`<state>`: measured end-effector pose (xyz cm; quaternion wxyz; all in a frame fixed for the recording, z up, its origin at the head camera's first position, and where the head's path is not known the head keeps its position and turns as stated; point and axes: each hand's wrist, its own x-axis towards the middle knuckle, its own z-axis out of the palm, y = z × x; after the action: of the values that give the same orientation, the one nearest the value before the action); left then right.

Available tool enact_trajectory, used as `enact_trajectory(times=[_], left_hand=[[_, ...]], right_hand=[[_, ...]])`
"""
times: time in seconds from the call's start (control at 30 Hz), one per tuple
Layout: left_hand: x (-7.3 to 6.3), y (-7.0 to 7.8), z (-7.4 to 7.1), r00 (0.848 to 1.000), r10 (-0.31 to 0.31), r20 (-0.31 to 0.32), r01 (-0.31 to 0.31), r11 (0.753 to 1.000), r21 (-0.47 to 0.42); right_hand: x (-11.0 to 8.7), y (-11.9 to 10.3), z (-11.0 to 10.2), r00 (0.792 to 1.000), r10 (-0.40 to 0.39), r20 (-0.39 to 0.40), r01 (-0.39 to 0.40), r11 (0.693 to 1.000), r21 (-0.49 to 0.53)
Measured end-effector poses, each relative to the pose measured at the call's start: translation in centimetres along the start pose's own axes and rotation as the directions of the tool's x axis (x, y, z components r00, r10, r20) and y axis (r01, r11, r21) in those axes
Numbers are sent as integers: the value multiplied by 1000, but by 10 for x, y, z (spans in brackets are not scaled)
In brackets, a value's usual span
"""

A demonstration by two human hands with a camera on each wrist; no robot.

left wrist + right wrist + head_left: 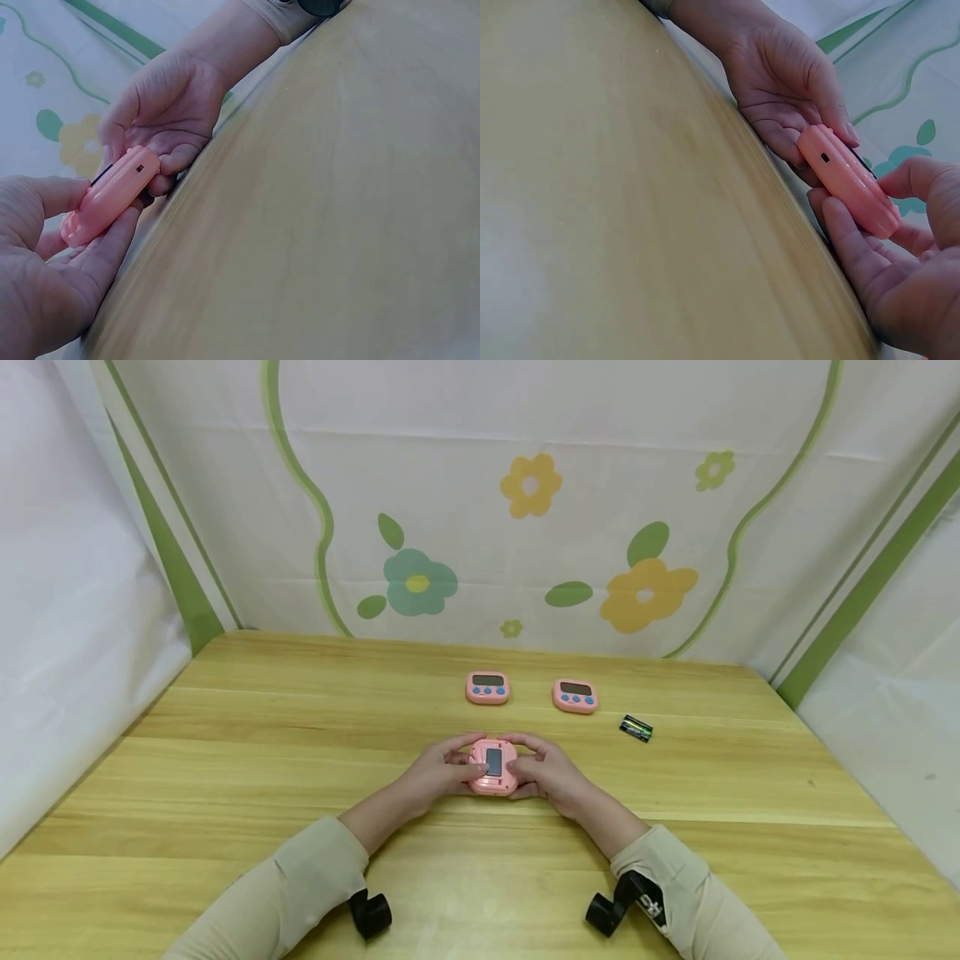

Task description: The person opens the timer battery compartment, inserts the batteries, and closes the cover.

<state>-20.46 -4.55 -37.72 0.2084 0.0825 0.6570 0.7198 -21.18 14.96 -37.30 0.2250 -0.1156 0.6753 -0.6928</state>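
Both hands hold one pink digital timer (493, 763) between them, over the middle of the table. Its back faces up, with a grey rectangular plate in the centre. My left hand (435, 774) grips the left side, thumb on the back and fingers beneath. On the opposite side my right hand (557, 776) does the same, its thumb beside the plate. In the left wrist view the timer (112, 195) shows its pink edge with a small dark slot. The right wrist view also shows the timer (847, 180) edge-on; its front is hidden.
Beyond the hands, two more pink timers, one on the left (487, 688) and one on the right (575, 696), lie screen up with blue buttons. Small dark-and-green batteries (636, 727) lie to their right. A flowered white curtain (465, 510) hangs behind the wooden table (247, 760).
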Motion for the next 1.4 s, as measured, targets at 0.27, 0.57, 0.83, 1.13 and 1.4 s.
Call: enact_trajectory(times=[0.27,0.57,0.83,1.13,1.4], left_hand=[[2,-2,0,1000,-12,-2,13,1000,25],[1,-1,1,1000,-14,-4,14,999,40],[-2,3,3,999,-27,-26,28,999,43],[-14,20,10,1000,-19,-19,20,999,44],[-12,17,8,999,-33,-19,34,999,33]], right_hand=[[0,-3,4,999,20,-39,-21,1000,-9],[2,-2,5,997,34,-65,-35,999,-13],[3,-1,5,995,47,-88,-48,999,-6],[3,-2,6,995,28,-94,-28,1000,2],[3,-2,8,993,16,-120,-17,1000,-2]])
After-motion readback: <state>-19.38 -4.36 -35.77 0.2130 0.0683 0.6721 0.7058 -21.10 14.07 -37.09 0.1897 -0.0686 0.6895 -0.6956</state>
